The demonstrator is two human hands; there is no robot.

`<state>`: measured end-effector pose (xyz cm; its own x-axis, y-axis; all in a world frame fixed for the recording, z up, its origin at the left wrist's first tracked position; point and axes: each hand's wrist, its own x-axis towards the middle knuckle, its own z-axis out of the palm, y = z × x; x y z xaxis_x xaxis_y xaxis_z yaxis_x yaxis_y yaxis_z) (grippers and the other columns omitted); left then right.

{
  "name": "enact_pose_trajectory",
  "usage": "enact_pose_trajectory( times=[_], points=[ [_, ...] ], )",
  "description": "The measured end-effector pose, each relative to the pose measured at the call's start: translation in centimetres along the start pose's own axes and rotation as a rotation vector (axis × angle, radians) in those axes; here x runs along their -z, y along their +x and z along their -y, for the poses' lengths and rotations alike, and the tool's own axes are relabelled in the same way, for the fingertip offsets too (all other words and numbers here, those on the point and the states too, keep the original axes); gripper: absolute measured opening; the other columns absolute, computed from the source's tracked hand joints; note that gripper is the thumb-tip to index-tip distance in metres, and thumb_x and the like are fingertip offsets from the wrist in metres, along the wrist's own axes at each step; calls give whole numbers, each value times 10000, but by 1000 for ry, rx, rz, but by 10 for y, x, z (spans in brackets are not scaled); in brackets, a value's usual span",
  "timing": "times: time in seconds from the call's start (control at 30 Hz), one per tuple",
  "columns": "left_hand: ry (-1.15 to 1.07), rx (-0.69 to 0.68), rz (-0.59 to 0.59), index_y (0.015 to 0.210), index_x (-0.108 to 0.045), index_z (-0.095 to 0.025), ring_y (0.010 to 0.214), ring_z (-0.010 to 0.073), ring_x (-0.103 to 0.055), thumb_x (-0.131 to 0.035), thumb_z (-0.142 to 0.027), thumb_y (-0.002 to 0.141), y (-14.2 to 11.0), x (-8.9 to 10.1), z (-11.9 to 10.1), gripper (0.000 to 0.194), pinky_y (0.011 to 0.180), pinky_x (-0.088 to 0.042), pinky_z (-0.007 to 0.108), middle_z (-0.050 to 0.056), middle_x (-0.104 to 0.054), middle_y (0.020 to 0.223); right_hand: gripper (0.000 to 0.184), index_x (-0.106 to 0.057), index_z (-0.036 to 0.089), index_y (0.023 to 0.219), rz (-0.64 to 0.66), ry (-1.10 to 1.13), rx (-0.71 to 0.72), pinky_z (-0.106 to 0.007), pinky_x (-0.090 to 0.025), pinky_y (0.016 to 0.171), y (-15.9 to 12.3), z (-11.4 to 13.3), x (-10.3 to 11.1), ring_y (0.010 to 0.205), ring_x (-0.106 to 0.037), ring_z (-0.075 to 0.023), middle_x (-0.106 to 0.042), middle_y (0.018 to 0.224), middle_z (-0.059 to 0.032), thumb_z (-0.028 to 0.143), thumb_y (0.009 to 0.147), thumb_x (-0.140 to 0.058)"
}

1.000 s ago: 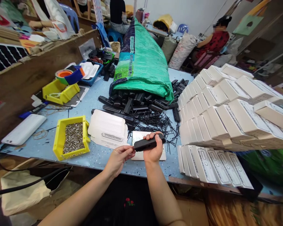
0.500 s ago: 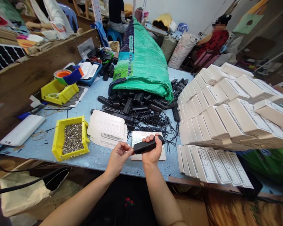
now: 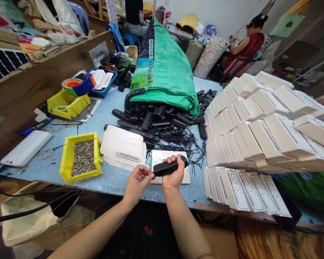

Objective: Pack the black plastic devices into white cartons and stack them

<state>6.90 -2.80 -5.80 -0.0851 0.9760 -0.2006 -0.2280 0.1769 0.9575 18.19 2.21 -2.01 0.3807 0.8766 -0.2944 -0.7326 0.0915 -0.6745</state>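
My right hand is wrapped round a black oblong plastic case with a finely textured surface. At the case's left end, the thumb and fingertips of my left hand are pinched together. Whatever they hold there is too small to make out. Under the hands lies a white box, partly covered by them. Behind it are loose thin black sticks and a heap of similar black cases. To the left, a stack of printed white cards lies beside a yellow bin of small metal parts.
White boxes are stacked high on the right. A green woven sack stands behind the black heap. At left are another yellow bin, tape rolls and a white power bank. A person sits far right.
My right hand keeps hold of the case, which has turned slightly. My left fingers stay at its left end, shifting only a little. The person at far right has raised a hand.
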Motion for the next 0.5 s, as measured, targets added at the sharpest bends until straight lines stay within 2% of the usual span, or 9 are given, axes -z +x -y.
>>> enact_pose_trajectory(
  times=[0.07, 0.13, 0.17, 0.23, 0.27, 0.3, 0.37, 0.43, 0.5],
  points=[
    [328, -165, 48, 996, -545, -205, 983, 215, -632, -696, -306, 746, 7, 24, 0, 309, 881, -506, 376, 73, -656, 1028, 201, -446, 216, 837, 103, -93, 130, -257, -476, 596, -1, 4, 11, 534, -494, -75, -467, 610, 77, 309, 743, -597],
    [769, -343, 89, 1150, -552, -214, 1229, 295, -499, -699, -270, 736, 19, 55, -6, 443, 1048, -378, 476, 129, -561, 1279, 178, -483, 212, 767, 285, -281, 324, -286, -485, 600, 3, 8, 26, 542, -526, -102, -511, 590, 59, 304, 717, -628],
    [981, -395, 100, 1192, -548, -210, 1275, 331, -448, -695, -241, 729, 27, 71, -10, 487, 1081, -315, 519, 146, -524, 1331, 184, -503, 208, 726, 398, -404, 387, -292, -484, 594, 8, 9, 34, 550, -543, -115, -541, 591, 44, 299, 688, -658],
    [1290, -424, 172, 1219, -545, -195, 1281, 364, -431, -669, -178, 732, 42, 96, -20, 503, 1073, -280, 551, 169, -514, 1342, 200, -528, 191, 669, 567, -623, 363, -284, -473, 571, 23, 9, 48, 554, -561, -130, -582, 596, 17, 284, 638, -703],
    [1394, -422, 217, 1214, -548, -189, 1260, 368, -450, -657, -152, 733, 49, 103, -26, 495, 1055, -291, 552, 175, -526, 1327, 203, -535, 182, 676, 576, -677, 295, -275, -466, 558, 33, 8, 54, 545, -559, -129, -583, 591, 15, 291, 643, -704],
    [1471, -417, 264, 1198, -554, -184, 1234, 366, -473, -653, -130, 728, 55, 107, -31, 484, 1032, -310, 544, 179, -541, 1305, 208, -541, 174, 720, 520, -695, 226, -270, -465, 555, 43, 8, 59, 534, -553, -125, -575, 586, 21, 311, 668, -690],
    [1576, -406, 341, 1143, -574, -171, 1162, 362, -523, -664, -100, 696, 64, 108, -45, 461, 988, -342, 523, 181, -584, 1233, 273, -537, 166, 861, 291, -719, 179, -286, -488, 611, 60, 7, 67, 572, -563, -124, -577, 636, 31, 351, 709, -670],
    [1617, -368, 422, 1033, -608, -160, 1044, 350, -581, -663, -82, 666, 70, 104, -61, 379, 951, -366, 501, 164, -650, 1076, 421, -539, 163, 998, 127, -837, 306, -349, -503, 769, 68, 10, 72, 776, -605, -158, -625, 842, -20, 355, 673, -723],
    [1536, -304, 547, 900, -631, -174, 915, 315, -618, -628, -108, 690, 69, 99, -80, 221, 889, -412, 439, 121, -680, 916, 496, -566, 170, 1079, 120, -987, 565, -422, -431, 956, 61, 15, 74, 1059, -545, -209, -590, 1099, -87, 302, 644, -765]
  ],
)
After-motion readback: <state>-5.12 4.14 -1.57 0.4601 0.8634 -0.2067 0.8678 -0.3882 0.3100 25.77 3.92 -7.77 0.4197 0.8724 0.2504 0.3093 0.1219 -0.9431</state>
